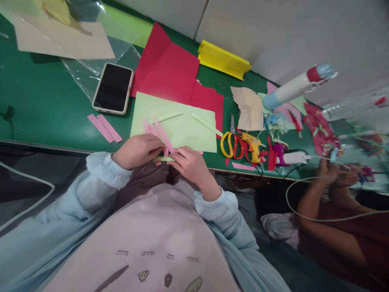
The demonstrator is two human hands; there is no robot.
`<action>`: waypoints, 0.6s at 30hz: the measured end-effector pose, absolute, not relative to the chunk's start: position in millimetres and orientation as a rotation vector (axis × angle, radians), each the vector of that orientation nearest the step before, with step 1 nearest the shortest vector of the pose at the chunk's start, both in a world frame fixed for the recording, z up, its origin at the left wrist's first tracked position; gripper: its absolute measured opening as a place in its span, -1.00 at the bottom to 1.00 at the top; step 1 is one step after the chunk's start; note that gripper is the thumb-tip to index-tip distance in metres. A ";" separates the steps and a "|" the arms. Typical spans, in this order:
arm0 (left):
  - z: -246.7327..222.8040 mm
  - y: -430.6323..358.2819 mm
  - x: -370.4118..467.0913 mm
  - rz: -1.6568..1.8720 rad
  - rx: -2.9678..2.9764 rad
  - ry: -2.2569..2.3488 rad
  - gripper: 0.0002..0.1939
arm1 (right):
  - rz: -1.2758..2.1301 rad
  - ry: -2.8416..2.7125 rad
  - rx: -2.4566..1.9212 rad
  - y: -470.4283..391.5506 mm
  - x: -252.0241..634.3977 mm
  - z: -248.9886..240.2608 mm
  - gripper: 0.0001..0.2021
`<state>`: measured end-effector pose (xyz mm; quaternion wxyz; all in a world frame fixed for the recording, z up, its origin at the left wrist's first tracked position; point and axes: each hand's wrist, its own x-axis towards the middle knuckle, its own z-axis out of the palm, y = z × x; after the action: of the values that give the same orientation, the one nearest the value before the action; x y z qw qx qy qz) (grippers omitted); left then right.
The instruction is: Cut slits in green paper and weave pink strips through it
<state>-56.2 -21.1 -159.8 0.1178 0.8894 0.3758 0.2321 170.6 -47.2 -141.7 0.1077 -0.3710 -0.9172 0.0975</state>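
Observation:
My left hand (142, 149) and my right hand (191, 163) meet at the table's front edge, fingers closed in pinches. Between the fingertips are a pink paper strip (164, 136), running up and away over the sheet, and a short light green paper strip (164, 159) lower down. Which fingers grip which strip is partly hidden. A light green sheet (179, 105) lies just beyond my hands. On it rest a loose green strip (206, 124) and more narrow strips. Two pink strips (105, 127) lie on the table to the left of my left hand.
A phone (112, 88) lies left of red sheets (167, 65). To the right are scissors (232, 144), a yellow glue gun (253, 147) and a bottle (294, 90). A yellow holder (224, 60) stands at the wall. Another person's hands (337, 172) work at far right, near a white cable.

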 end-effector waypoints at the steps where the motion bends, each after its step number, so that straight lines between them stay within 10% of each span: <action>1: -159.1 -21.3 -55.9 0.681 2.597 1.103 -0.70 | 0.281 -2.696 -1.082 -46.9 170.8 -141.3 -0.68; 18: -152.0 -21.4 -58.9 0.593 2.610 0.988 -0.72 | 0.244 -2.706 -1.047 -29.8 168.7 -135.3 -0.75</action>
<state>-58.9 -21.4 -152.0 0.1437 0.9053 0.3426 0.2058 168.7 -29.8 -135.3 0.1148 -0.3572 -0.9232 0.0834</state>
